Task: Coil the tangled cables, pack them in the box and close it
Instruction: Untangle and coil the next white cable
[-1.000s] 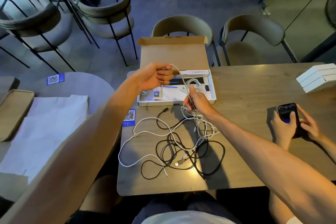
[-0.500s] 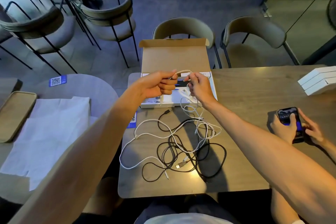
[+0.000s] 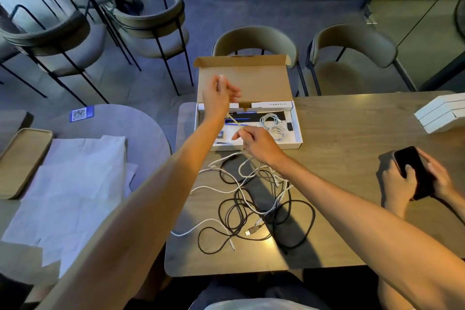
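Matt brown cardboard box [image 3: 266, 83]; smooth wood-grain counter [image 3: 352, 133] with a dull sheen; creased white paper sheets [image 3: 75, 178]; glossy black phone [image 3: 412, 171].

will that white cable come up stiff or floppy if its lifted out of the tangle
Probably floppy: the white cable runs straight only between the left hand and right hand, and lies in loose loops elsewhere. Likely to snag, since black cables cross it.

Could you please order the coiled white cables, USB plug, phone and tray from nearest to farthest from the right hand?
1. The coiled white cables, in the box just beyond the right hand.
2. The USB plug, nearer the wearer.
3. The phone, held at the far right.
4. The tray, far left.
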